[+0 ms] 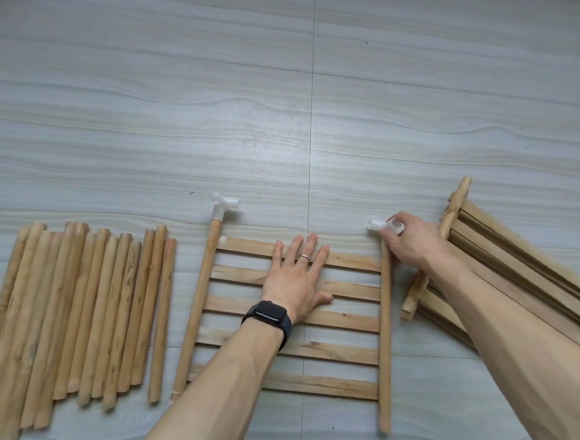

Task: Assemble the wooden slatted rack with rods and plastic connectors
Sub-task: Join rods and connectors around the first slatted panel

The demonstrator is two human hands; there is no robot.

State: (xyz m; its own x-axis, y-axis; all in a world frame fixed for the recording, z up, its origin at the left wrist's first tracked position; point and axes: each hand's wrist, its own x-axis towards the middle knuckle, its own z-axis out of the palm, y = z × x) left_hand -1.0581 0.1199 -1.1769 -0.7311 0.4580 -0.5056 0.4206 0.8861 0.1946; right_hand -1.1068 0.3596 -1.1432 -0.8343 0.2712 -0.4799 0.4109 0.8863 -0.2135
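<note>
Two hands, left hand [298,275] spread flat on slatted panel [343,319], right hand [412,242] pinching plastic connector [382,225]

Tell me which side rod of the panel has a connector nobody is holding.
The left rod: the left connector caps its far end, untouched. The right hand grips the right connector on the right rod.

pale wood slatted panel [343,318], translucent white connector [226,205], black watch [268,312] (grey-grained floor [187,92])

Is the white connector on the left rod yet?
On: the left connector caps the far end of the left rod; the right hand grips the right connector.
</note>
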